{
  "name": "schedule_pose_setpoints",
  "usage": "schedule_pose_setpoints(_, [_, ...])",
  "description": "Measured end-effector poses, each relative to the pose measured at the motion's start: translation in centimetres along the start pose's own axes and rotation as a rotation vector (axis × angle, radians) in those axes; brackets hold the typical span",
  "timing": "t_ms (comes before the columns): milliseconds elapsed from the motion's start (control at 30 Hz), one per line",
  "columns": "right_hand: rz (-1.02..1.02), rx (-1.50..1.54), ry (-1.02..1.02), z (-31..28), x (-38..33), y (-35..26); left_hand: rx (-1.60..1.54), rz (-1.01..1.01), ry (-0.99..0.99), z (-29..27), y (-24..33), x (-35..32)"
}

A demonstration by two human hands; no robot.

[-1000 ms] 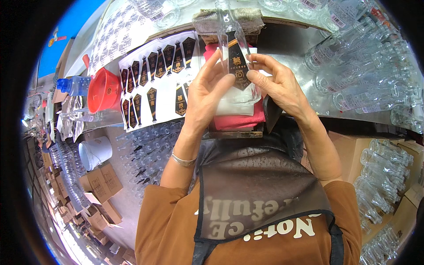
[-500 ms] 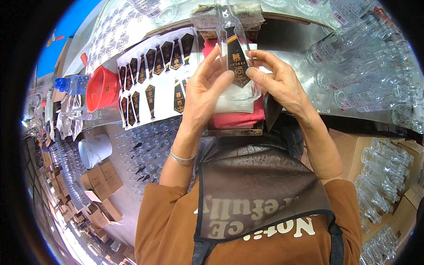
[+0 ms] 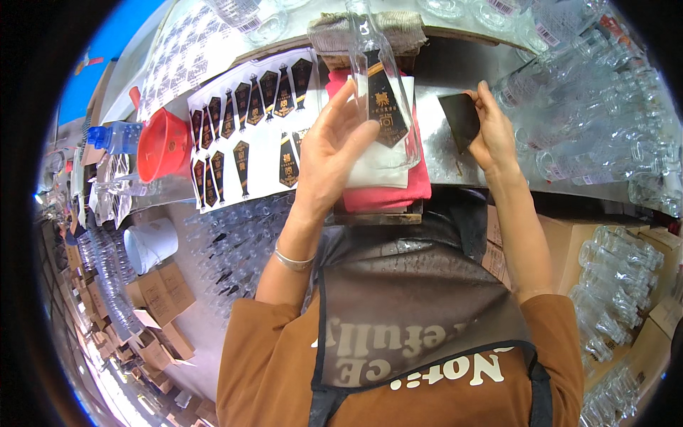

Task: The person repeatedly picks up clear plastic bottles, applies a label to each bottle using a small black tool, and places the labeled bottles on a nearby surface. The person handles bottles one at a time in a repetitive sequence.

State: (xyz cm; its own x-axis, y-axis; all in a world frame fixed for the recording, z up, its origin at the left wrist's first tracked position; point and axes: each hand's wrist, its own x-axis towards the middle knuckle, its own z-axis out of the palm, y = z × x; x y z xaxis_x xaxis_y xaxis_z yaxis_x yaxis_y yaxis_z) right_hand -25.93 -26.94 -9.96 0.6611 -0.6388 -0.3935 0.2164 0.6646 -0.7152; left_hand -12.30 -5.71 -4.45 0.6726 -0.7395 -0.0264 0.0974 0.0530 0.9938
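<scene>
A clear glass bottle [image 3: 361,114] with a black and gold tie-shaped label [image 3: 381,80] lies tilted on a padded rest, its neck pointing away from me. My left hand [image 3: 324,153] holds the bottle's left side, thumb toward the label and fingers along the glass. Right of the rest, my right hand [image 3: 494,132] grips a thin, dark, flat piece [image 3: 459,119] with a slanted edge, apart from the bottle. Pink cloth [image 3: 418,178] and white cloth [image 3: 363,178] lie beneath the bottle.
A sheet of tie-shaped labels [image 3: 267,153] lies left, beside a red plastic scoop [image 3: 163,146] and a blue-capped bottle [image 3: 122,136]. Rows of glass bottles [image 3: 569,121] cover the right of the metal table. Cartons of bottles [image 3: 615,285] stand lower right; a white bucket [image 3: 153,243] stands lower left.
My right hand has left the bottle and moved right, and now holds the dark flat piece that was beside the rest. My left hand stays at the bottle, which has shifted slightly.
</scene>
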Motion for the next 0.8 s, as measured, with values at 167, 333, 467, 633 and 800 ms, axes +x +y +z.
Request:
schedule_pose_setpoints(167, [-0.488, -0.690, -0.356, 7.9, -3.2, -4.3, 0.018, -0.023, 0.014, 0.0, 0.2, -0.4])
schedule_pose_setpoints(333, [-1.179, -1.246, -0.386, 12.6, 0.3, -6.9, -0.008, -0.024, 0.029, 0.3, 0.1, -0.3])
schedule_pose_setpoints(467, [-1.035, -1.385, -0.692, 14.1, -1.7, -7.5, 0.040, -0.023, 0.046, 0.4, 0.1, -0.4])
schedule_pose_setpoints(633, [-1.356, -1.321, -0.558, 13.8, -0.8, -6.9, 0.089, -0.016, 0.058, 0.6, 0.1, -0.5])
schedule_pose_setpoints(800, [-0.995, -1.201, -0.781, 11.3, -5.8, -7.0, -0.036, -0.064, 0.030, 0.2, 0.5, -0.8])
